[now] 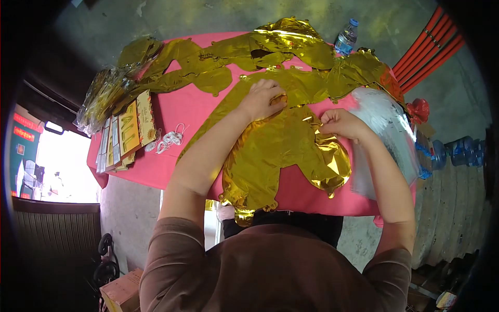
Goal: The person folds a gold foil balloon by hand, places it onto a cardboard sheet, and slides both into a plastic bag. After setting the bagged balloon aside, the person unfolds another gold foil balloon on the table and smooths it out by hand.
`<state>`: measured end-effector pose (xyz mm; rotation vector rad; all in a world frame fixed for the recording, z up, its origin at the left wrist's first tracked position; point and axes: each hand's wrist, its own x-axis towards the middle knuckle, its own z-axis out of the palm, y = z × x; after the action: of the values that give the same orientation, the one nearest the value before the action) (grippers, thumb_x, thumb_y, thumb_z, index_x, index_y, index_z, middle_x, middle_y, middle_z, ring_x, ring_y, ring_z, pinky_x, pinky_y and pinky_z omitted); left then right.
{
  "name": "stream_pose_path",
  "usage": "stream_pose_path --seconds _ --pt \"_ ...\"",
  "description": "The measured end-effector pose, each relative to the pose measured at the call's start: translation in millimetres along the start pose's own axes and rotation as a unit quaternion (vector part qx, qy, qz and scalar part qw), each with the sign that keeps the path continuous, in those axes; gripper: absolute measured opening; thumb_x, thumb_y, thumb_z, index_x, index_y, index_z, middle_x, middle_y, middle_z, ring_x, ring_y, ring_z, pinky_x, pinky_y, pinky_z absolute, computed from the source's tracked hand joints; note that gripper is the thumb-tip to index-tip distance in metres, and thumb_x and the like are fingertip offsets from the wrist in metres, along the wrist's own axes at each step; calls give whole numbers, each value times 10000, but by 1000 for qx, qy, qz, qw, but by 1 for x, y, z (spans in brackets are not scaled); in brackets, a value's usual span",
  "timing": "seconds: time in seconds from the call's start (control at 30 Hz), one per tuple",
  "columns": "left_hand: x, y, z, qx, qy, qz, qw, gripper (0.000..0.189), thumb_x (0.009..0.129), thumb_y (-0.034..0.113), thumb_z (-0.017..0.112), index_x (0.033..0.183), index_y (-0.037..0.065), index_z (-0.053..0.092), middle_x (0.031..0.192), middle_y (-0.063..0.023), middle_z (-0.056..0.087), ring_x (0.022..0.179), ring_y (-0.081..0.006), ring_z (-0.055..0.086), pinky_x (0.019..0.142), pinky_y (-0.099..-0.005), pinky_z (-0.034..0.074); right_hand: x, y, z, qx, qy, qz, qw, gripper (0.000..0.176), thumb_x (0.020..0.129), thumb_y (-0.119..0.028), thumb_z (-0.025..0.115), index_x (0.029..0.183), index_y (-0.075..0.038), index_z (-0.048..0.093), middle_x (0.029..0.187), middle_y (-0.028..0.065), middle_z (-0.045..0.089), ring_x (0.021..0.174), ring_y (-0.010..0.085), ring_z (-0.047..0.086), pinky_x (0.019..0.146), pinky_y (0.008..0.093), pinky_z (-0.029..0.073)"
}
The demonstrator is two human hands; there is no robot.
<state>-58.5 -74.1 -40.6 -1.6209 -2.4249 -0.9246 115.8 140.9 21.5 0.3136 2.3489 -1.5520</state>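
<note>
Flat gold foil balloons [260, 161] are spread on a pink-covered table [171, 109], the nearest one hanging over the front edge. My left hand [264, 100] lies on the gold foil near the middle, its fingers curled over a fold; whether they grip it is hard to tell. To the right, my right hand [340, 124] is closed in a pinch at the edge of the same foil, beside a small pale tab. More gold foil [208, 57] runs along the back of the table.
Printed cards [127, 127], a clear plastic bundle [101, 96] and white string [170, 139] are at the left. A water bottle [346, 37] stands at the back right. Clear plastic sheeting [384, 140] covers the right side, near a red knotted bag [418, 110].
</note>
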Motion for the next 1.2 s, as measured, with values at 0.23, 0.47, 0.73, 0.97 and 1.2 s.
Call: stream_pose_path --seconds 0.23,0.47,0.73,0.97,1.2 --pt "1 -9 5 -17 15 9 1000 317 776 292 700 1055 148 648 1114 -60 547 1082 -265 476 955 -387 362 -8 -49 23 175 -30 -6 984 427 808 -5 618 1227 9 542 867 32 632 748 75 594 672 215 473" --pt "6 -30 6 -50 -11 50 997 376 671 203 722 1022 84 656 1121 -81 557 1095 -285 480 946 -385 383 41 -70 98 -23 27 -251 967 632 820 -114 626 1374 21 354 711 -5 539 605 67 499 552 233 406" --pt "3 -33 4 -19 -48 46 998 331 734 67 586 1062 44 630 1162 -112 561 1122 -316 480 976 -398 383 33 -53 131 152 -25 -347 925 355 891 -71 535 1219 32 444 746 2 558 702 78 527 650 238 431" --pt "-3 -21 7 -5 -15 47 999 472 775 87 574 1245 62 533 1321 -98 471 1188 -306 425 1036 -411 323 90 10 82 -275 337 -260 862 291 956 -216 491 1133 15 483 972 95 609 911 206 596 800 362 454" --pt "-1 -6 -2 50 -51 45 996 539 779 251 589 1280 68 511 1371 -108 442 1234 -295 372 1031 -421 315 134 -24 83 143 367 -246 885 433 917 -209 465 1265 44 415 1176 239 561 1113 358 523 906 422 411"
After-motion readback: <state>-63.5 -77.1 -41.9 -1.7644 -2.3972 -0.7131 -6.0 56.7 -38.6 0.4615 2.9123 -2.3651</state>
